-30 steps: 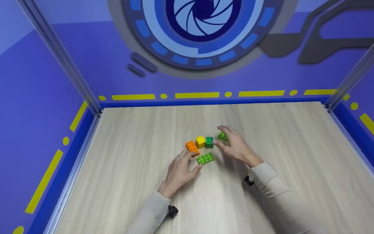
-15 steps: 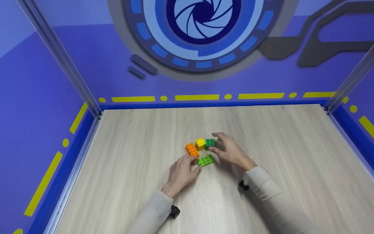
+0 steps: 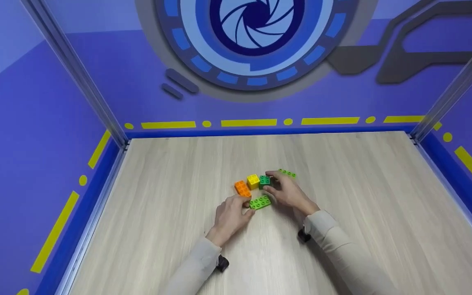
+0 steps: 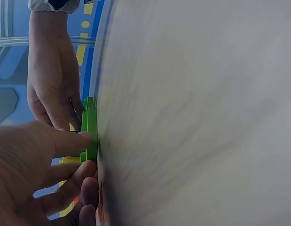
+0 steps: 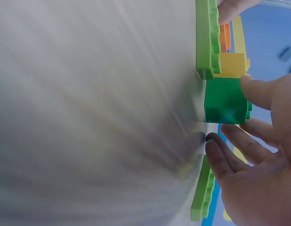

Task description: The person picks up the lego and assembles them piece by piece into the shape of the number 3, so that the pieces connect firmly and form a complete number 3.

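Note:
My left hand (image 3: 230,217) pinches the left end of the nearer light green toy brick (image 3: 260,202); in the left wrist view the thumb lies on the brick's near side. The thumb and forefinger of my right hand (image 3: 288,193) are curled round the dark green toy block (image 3: 264,180), its other fingers spread near the table in the right wrist view. Beside that block stands a yellow toy block (image 3: 253,180). An orange toy brick (image 3: 242,188) lies left of it, just beyond my left fingertips.
A second light green toy brick (image 3: 287,173) lies behind my right hand, partly covered by it. Blue-purple panels (image 3: 256,108) with yellow dashes enclose the wooden table (image 3: 170,184) at the back and both sides. Metal posts (image 3: 84,78) stand at the corners.
My right hand has moved left and closed round the dark green block, uncovering more of the far light green brick. My left fingers have shifted from over the orange brick to the nearer light green one.

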A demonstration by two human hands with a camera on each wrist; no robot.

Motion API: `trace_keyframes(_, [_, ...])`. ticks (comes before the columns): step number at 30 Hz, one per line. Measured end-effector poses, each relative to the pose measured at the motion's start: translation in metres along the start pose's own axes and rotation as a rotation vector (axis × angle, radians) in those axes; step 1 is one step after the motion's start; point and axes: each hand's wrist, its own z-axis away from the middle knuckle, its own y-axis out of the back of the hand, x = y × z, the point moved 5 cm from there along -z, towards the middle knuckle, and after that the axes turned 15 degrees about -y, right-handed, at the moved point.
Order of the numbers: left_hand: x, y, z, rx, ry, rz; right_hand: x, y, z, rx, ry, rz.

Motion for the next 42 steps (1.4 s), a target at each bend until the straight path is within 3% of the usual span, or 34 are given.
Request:
trace_keyframes(18, [0.003, 0.003, 0.002, -0.029, 0.006, 0.002, -0.004, 0.005, 0.006, -0.011, -0.046, -0.029])
trace_keyframes(28, [0.001, 0.003, 0.009, -0.04, 0.012, 0.064, -0.008, 0.011, 0.016, -0.004, 0.012, -0.05])
trace_keyframes(36, [-0.003, 0.007, 0.015, -0.042, -0.002, 0.146, -0.012, 0.011, 0.025, -0.015, 0.105, -0.075])
trace_keyframes(42, [-0.004, 0.007, 0.02, -0.063, 0.005, 0.158, -0.015, 0.008, 0.034, -0.041, 0.131, -0.1])
